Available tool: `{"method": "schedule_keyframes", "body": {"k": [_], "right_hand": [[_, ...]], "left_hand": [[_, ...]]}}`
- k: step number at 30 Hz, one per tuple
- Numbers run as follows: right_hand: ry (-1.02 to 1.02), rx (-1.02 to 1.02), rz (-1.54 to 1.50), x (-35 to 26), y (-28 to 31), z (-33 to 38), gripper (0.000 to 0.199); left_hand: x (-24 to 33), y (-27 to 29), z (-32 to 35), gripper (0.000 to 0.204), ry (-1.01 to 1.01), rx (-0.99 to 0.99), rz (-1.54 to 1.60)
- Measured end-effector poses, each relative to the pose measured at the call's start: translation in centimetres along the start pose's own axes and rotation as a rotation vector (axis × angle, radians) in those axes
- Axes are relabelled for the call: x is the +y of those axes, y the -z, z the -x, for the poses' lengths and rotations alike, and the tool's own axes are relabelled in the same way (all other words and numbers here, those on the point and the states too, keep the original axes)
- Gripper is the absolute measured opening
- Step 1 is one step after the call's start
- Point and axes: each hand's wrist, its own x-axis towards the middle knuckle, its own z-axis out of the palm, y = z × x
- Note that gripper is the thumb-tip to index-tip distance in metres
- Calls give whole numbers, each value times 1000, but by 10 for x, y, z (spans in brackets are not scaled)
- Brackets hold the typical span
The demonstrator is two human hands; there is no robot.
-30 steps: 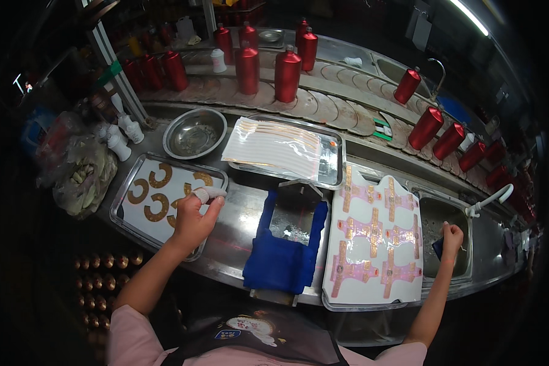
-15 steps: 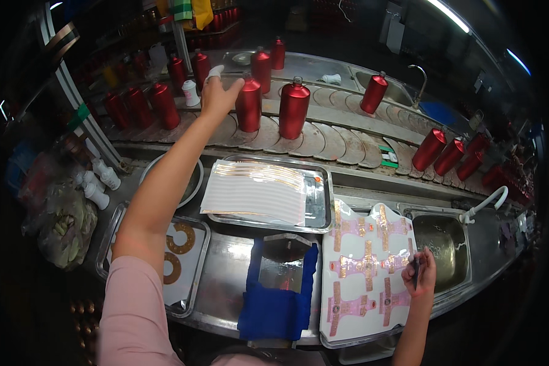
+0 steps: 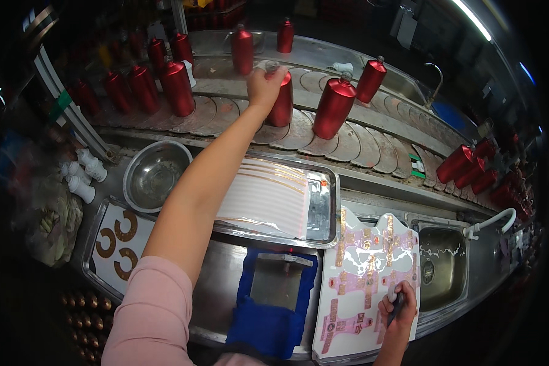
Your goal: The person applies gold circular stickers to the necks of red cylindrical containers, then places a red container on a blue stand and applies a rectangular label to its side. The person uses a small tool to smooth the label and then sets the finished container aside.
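My left hand [image 3: 263, 90] reaches out over the near conveyor, its fingers closed around the top of a red bottle [image 3: 281, 104] standing there. Another red bottle [image 3: 335, 107] stands just to the right of it. Over the lower right of a white sheet of pink and gold labels [image 3: 348, 314] is my right hand [image 3: 402, 303]. A slim dark tool [image 3: 396, 307] is held in its fingers; its exact kind cannot be made out. Left of the sheet lies a blue cloth [image 3: 265, 329] around a metal plate [image 3: 277, 279].
A metal tray [image 3: 330, 210] holds striped gold-edged strips; beside it are a steel bowl [image 3: 155, 174] and a tray of gold ring-shaped labels [image 3: 127, 226]. White bottle-shaped pieces [image 3: 79, 183] stand at left. A sink [image 3: 442, 262] with a white tap [image 3: 491, 223] is at right.
My left hand has closed on the top of the red bottle, where it was open beside it. My right hand has moved down over the label sheet. The near conveyor's bottles have shifted right in view.
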Motion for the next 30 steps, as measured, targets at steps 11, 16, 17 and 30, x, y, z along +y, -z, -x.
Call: {"method": "schedule_keyframes", "body": {"k": [11,16,17,30], "right_hand": [[-39,-171,121,13,1,0,30],[-6,-410,227,16,-20,17,28],[-2,-430,245,20,-26,21,27],[301,-778,720,76,-142,142,17]], "left_hand": [[82,180,44,40,1049,-123,1150],[116,250,95,39,943,-78,1140],[123,264,103,39,959,-98,1147],[243,359,247,25,468,-234,221]]}}
